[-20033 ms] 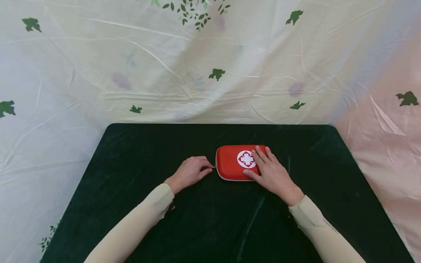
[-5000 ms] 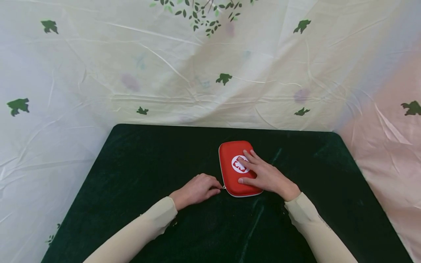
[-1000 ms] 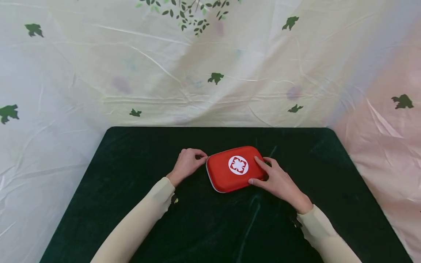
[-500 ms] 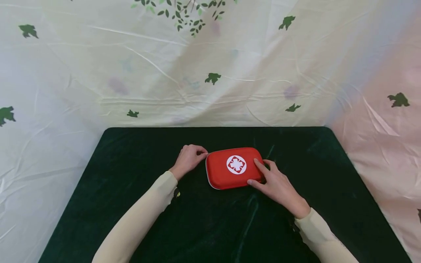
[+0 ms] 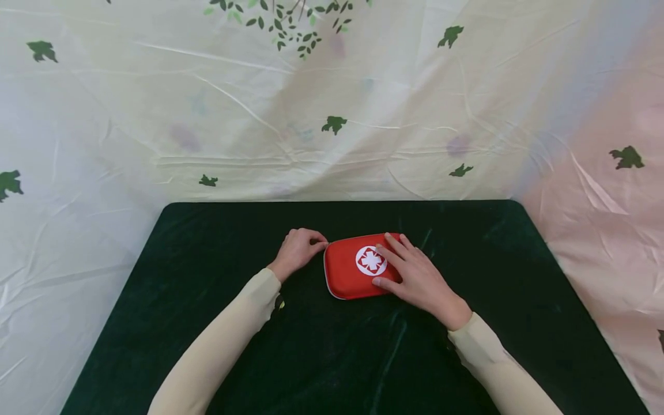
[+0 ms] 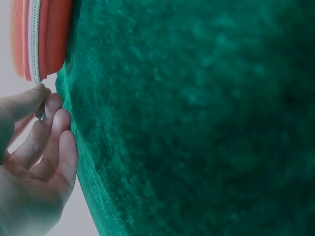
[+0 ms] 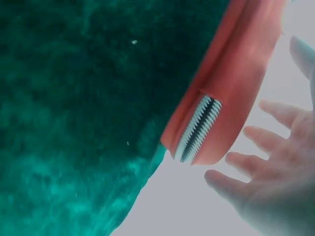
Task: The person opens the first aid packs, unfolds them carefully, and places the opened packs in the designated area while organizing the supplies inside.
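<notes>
A red zipped first-aid case with a white cross emblem lies flat, slightly turned, on the green cloth. My left hand is at its far left corner. In the left wrist view, thumb and index finger pinch the metal zipper pull, below a run of meshed zipper teeth. My right hand has its fingers spread over the right part of the lid, covering that end in the head view. In the right wrist view, a stretch of zipper shows two tooth rows with a dark gap between.
Dark green velvety cloth covers the table, whose far edge and rounded corners show. Behind and at both sides hangs a pale curtain printed with green birds and leaves.
Over the earlier frames the case was turned about and then swung back, with my left hand at its edge. Lately my right hand moved from gripping the right end onto the lid.
</notes>
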Motion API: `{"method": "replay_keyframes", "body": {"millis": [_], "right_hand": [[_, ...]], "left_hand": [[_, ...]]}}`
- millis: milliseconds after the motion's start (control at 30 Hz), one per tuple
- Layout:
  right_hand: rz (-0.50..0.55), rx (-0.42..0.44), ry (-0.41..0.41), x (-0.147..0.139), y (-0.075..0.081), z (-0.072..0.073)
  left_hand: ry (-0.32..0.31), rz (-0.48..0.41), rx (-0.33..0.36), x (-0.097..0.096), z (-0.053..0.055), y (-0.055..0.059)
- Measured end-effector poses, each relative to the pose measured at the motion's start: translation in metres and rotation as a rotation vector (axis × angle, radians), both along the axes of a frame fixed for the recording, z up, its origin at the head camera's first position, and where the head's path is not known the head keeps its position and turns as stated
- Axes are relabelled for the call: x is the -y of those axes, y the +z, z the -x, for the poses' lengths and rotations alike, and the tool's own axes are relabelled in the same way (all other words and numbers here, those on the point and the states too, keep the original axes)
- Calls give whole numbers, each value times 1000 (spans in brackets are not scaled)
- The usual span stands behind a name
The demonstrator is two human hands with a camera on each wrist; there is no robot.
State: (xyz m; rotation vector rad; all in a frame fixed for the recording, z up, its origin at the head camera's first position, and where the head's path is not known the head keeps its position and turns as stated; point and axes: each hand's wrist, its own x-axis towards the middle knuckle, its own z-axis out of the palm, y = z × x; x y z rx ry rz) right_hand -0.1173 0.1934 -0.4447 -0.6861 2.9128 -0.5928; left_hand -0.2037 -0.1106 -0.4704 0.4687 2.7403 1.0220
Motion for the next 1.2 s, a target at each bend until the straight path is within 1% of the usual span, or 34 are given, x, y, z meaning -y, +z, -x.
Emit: {"method": "replay_keyframes", "body": {"millis": [100,333,467,767,1067,1200], "right_hand": [[-24,14,44,4,-4,3],[-52,26,39,5,-5,1],[-77,11,44,4,-6,0],[-71,15,40,6,-7,0],[-69,28,33,5,-9,0],[-67,32,35,5,-9,0]], "left_hand": [[-16,7,6,2,0,-1],[-51,36,10,6,0,1],[-59,47,12,7,-1,2],[-58,77,-4,12,-2,2],[-66,81,-2,17,-8,5],[-60,93,2,19,-10,6]]}}
